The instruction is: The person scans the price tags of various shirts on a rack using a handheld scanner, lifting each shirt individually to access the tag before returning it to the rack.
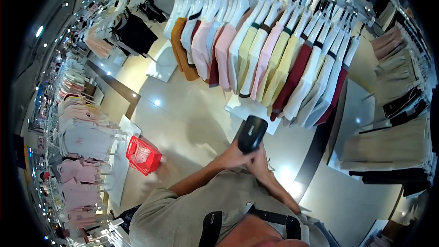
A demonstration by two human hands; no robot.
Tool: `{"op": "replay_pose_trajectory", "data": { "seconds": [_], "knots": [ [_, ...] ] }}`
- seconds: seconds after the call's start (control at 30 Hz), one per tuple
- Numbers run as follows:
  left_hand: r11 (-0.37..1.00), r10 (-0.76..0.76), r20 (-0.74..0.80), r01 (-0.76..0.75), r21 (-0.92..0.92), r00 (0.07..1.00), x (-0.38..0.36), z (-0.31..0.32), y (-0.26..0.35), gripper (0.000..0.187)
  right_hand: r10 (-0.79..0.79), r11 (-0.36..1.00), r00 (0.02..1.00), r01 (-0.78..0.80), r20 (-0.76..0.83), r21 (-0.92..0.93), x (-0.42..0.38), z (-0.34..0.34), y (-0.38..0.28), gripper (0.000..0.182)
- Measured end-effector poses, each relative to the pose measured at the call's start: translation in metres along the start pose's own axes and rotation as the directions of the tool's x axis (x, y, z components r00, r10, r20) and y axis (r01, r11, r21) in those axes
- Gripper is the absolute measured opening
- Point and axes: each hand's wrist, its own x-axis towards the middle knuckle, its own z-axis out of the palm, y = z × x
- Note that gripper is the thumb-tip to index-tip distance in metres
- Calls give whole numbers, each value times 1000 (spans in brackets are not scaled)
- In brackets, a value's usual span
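A black handheld scanner (252, 133) is held in front of my chest, its head pointing up toward the clothes rack. My left hand (234, 157) wraps around its lower part from the left. My right hand (259, 163) closes on the handle from the right, touching the left hand. Just beyond the scanner hangs a curved rack of shirts (274, 50) in white, pink, yellow, orange and dark red.
A red shopping basket (143, 155) stands on the glossy floor at my left. Racks of pink and white garments (84, 142) line the left side. Beige and black folded clothes (393, 142) fill shelves on the right. A white rack base (249, 110) lies under the shirts.
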Motion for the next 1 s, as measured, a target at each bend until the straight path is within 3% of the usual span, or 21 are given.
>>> {"op": "replay_pose_trajectory", "data": {
  "seconds": [0.03,0.07,0.1,0.17,0.2,0.27,0.33,0.4,0.53,0.63,0.8,0.93,1.0],
  "knots": [
    [995,76,81,-80,57,994,1,-3,6,44,-27,999,999,26,-47,-31,-1,-3,-4,60],
    [994,-91,265,102,-28,960,-1,-10,15,52,292,914,956,-268,-36,305,-3,-6,-9,54],
    [989,83,345,-119,83,935,1,-17,26,58,296,919,951,-258,-91,297,-8,-7,1,46],
    [963,-10,440,-109,245,898,10,-40,23,59,277,915,952,-220,-130,339,-11,-15,10,40],
    [946,-80,339,-35,322,937,11,-52,25,58,140,965,949,-67,-283,252,-5,-17,5,12],
    [966,20,153,-59,252,988,23,-86,22,47,170,968,945,-106,-279,229,-8,-28,12,10],
    [912,97,-47,-70,404,994,42,-127,38,37,184,967,934,-116,-306,227,-6,-30,12,14],
    [909,220,-221,-117,399,950,70,-176,30,29,212,966,919,-147,-333,211,-3,-26,16,14],
    [952,256,-531,-115,285,808,105,-251,61,22,286,951,889,-219,-357,216,10,-6,13,14],
    [926,365,-569,-224,304,736,128,-313,59,21,312,946,867,-244,-389,213,26,20,7,14],
    [892,449,-667,-253,375,594,154,-381,61,22,436,897,815,-364,-381,249,64,66,-12,13],
    [756,620,-572,-213,619,537,170,-408,74,21,349,937,810,-290,-471,194,104,111,-28,14],
    [586,776,-449,-243,773,443,180,-411,79,21,422,907,798,-375,-431,192,111,125,-26,13]
  ]
}}
